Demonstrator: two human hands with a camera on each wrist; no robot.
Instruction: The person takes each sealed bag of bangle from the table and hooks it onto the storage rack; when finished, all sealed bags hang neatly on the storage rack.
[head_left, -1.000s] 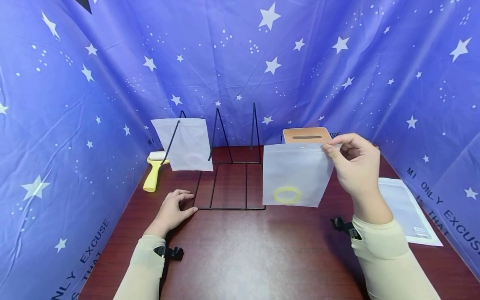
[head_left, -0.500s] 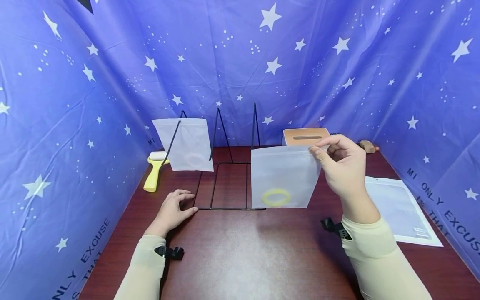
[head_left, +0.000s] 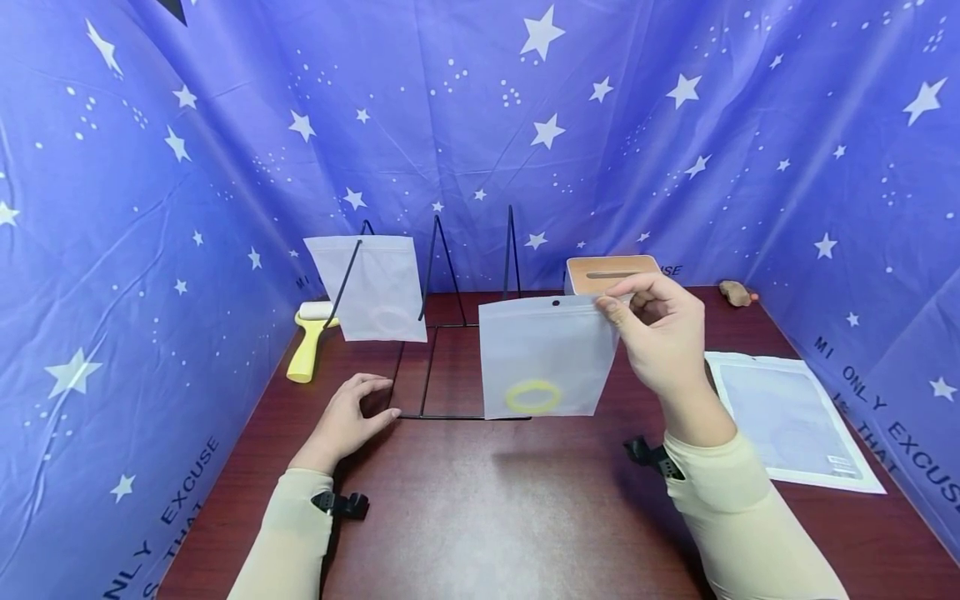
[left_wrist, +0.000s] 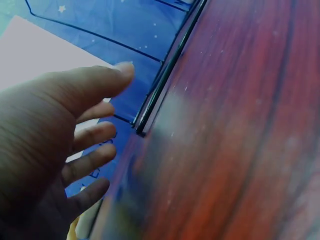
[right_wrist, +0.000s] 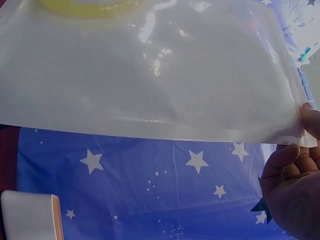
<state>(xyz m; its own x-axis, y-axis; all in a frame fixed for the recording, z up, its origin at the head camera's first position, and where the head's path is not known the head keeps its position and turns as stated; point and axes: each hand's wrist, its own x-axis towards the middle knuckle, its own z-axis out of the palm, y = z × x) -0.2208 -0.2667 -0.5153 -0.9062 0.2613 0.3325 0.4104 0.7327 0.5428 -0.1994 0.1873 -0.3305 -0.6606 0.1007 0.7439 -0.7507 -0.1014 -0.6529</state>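
My right hand [head_left: 660, 333] pinches the top right corner of a frosted white zip bag [head_left: 543, 346] between thumb and fingers. The bag hangs in front of the right part of a black wire rack [head_left: 453, 417], and a yellow ring [head_left: 534, 397] shows through near its bottom. In the right wrist view the bag [right_wrist: 150, 85] fills the upper half. My left hand [head_left: 348, 421] lies beside the rack's front left corner, fingers loosely bent. In the left wrist view its thumb and fingers [left_wrist: 97, 135] grip nothing. Another white bag [head_left: 375, 292] hangs on the rack's left prong, a faint pinkish ring inside.
A yellow-handled roller [head_left: 303, 350] lies left of the rack. Behind the held bag stands a tissue box [head_left: 611, 268] with a wood-coloured top. A larger white zip bag [head_left: 795, 421] lies flat at the right, and a small brown object [head_left: 737, 292] sits at the back right.
My right hand has carried the zip bag left, from right of the rack to in front of its right part. The left hand has shifted only slightly at the rack's corner.
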